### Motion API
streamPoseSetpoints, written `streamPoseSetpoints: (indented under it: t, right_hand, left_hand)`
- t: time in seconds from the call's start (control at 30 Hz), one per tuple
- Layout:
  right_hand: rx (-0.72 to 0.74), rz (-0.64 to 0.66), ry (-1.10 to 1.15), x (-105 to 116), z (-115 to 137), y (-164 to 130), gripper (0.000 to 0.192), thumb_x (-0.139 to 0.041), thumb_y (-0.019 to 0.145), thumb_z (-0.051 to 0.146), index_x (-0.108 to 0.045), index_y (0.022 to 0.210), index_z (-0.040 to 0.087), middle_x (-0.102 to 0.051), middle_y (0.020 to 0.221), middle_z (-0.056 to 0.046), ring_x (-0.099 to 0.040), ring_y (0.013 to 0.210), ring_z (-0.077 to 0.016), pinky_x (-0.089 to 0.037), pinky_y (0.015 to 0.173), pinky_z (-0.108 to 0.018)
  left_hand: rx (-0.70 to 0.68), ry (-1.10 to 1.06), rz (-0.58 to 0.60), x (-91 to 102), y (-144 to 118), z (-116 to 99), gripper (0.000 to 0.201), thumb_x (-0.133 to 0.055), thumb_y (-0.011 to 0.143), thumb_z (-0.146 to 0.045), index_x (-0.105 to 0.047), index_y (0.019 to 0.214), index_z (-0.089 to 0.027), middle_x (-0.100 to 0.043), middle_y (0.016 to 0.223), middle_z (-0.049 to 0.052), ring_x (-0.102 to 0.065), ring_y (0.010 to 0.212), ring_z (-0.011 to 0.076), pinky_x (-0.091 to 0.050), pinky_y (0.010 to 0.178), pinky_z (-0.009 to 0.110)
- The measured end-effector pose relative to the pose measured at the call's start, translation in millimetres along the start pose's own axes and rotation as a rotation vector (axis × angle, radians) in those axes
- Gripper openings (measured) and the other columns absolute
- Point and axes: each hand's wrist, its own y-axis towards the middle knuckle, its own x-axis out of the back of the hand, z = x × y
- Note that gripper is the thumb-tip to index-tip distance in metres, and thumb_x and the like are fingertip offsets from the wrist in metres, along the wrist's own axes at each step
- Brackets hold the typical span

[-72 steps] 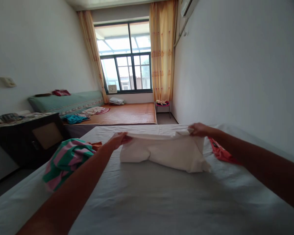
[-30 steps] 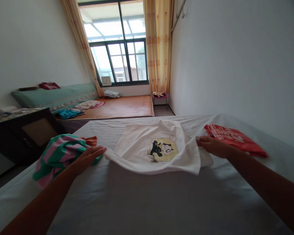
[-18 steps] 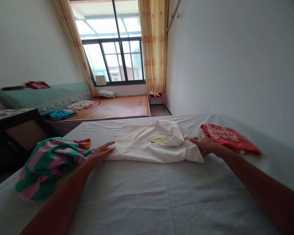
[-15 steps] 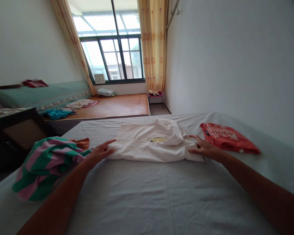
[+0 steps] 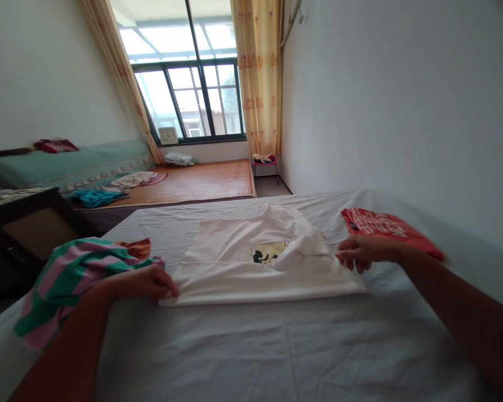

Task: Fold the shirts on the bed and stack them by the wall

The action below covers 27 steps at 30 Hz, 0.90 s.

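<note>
A white T-shirt [image 5: 235, 279] lies on the pale bed sheet, its near side folded over in a long straight strip. Part of a yellow and black print shows at its middle. My left hand [image 5: 148, 283] pinches the shirt's near left corner between thumb and fingers. At the right edge, by the collar side, my right hand [image 5: 366, 250] has its fingers curled together on the cloth; the exact grip is partly hidden. A folded red shirt [image 5: 389, 226] with white lettering rests just beyond my right hand. Beside my left forearm sits a crumpled green and pink striped garment [image 5: 67, 273].
The sheet-covered bed [image 5: 276, 352] spans the foreground, with a wall on its right. An orange cloth [image 5: 139, 247] pokes out behind the striped garment. A dark cabinet [image 5: 37, 234] stands left. Further back are a second bed [image 5: 205, 178] and a small stool [image 5: 265, 162].
The shirt's near folded edge has come closer to me and lies straighter, with more of the print showing. My left hand moved left and nearer; my right hand moved slightly right, its fingers now curled.
</note>
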Motion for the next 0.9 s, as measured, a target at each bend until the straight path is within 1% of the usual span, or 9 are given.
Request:
streamPoseSetpoints:
  t: [0.1,0.17,0.27,0.4,0.53,0.67,0.77,0.83,0.9]
  right_hand:
    - [0.036,-0.272,-0.055,22,1,24,0.043,-0.056,0.078,0.057,-0.063,0.083,0.014,-0.068,0.082,-0.010,-0.061,0.059,-0.0136,-0.044,0.049,-0.021]
    - [-0.007,-0.392,-0.137,31,3,45,0.038,-0.056,0.080,0.051,-0.062,0.080,0.014,-0.068,0.081,-0.010,-0.061,0.061,-0.0137,-0.043,0.051,-0.021]
    - [-0.033,-0.505,-0.289,32,7,74,0.036,-0.060,0.076,0.051,-0.062,0.072,0.015,-0.066,0.073,-0.007,-0.059,0.064,-0.0147,-0.041,0.054,-0.022]
    - [0.083,-0.439,-0.226,29,-1,93,0.042,-0.068,0.063,0.057,-0.059,0.066,0.016,-0.058,0.062,-0.001,-0.052,0.057,-0.0122,-0.036,0.050,-0.022]
    - [-0.029,-0.360,0.000,41,-27,90,0.038,-0.067,0.066,0.052,-0.058,0.071,0.015,-0.052,0.054,0.002,-0.043,0.044,-0.0086,-0.032,0.042,-0.021]
    - [-0.094,-0.418,-0.098,61,-37,101,0.028,-0.065,0.072,0.041,-0.063,0.075,0.013,-0.060,0.060,-0.003,-0.051,0.049,-0.0109,-0.037,0.045,-0.021]
    - [-0.029,-0.594,-0.252,69,-20,131,0.026,-0.057,0.080,0.037,-0.067,0.086,0.014,-0.068,0.077,-0.006,-0.061,0.067,-0.0156,-0.045,0.057,-0.023]
    - [-0.010,-0.655,-0.314,68,-4,158,0.026,-0.055,0.082,0.035,-0.067,0.095,0.015,-0.070,0.092,-0.008,-0.064,0.084,-0.0192,-0.047,0.069,-0.025]
    - [-0.024,-0.693,-0.341,64,9,185,0.033,-0.058,0.081,0.034,-0.064,0.108,0.016,-0.069,0.105,-0.011,-0.062,0.097,-0.0222,-0.046,0.078,-0.027]
  left_hand:
    - [0.044,-0.009,0.111,7.4,2,0,0.049,-0.054,0.073,-0.062,-0.074,0.076,-0.017,-0.065,0.064,0.004,-0.058,0.061,0.0155,-0.044,0.058,0.021]
    - [0.089,0.037,0.066,13.5,6,-4,0.049,-0.052,0.074,-0.061,-0.071,0.070,-0.016,-0.065,0.064,0.005,-0.059,0.060,0.0157,-0.043,0.057,0.022]
    - [0.106,0.092,-0.034,21.2,20,-16,0.049,-0.050,0.075,-0.060,-0.070,0.079,-0.016,-0.068,0.071,0.006,-0.061,0.063,0.0172,-0.044,0.057,0.023]
    - [0.023,0.083,-0.079,22.5,43,-25,0.046,-0.049,0.076,-0.055,-0.069,0.089,-0.015,-0.070,0.082,0.006,-0.063,0.071,0.0184,-0.046,0.062,0.024]
    - [0.036,0.107,0.012,19.0,61,-13,0.036,-0.052,0.074,-0.047,-0.069,0.078,-0.015,-0.069,0.071,0.005,-0.063,0.066,0.0178,-0.046,0.059,0.023]
    - [0.065,0.156,0.117,30.1,86,-5,0.030,-0.052,0.072,-0.041,-0.070,0.073,-0.016,-0.070,0.069,0.005,-0.062,0.060,0.0168,-0.046,0.056,0.024]
    - [0.079,0.307,-0.089,46.2,118,-10,0.030,-0.049,0.075,-0.038,-0.071,0.081,-0.018,-0.072,0.077,0.005,-0.064,0.067,0.0183,-0.048,0.063,0.026]
    - [0.086,0.407,-0.357,54.1,145,-15,0.036,-0.045,0.080,-0.035,-0.069,0.102,-0.020,-0.071,0.102,0.006,-0.065,0.088,0.0198,-0.048,0.078,0.028]
    - [0.116,0.478,-0.518,57.2,171,-17,0.043,-0.041,0.084,-0.030,-0.059,0.122,-0.020,-0.061,0.125,0.007,-0.058,0.108,0.0204,-0.043,0.092,0.029]
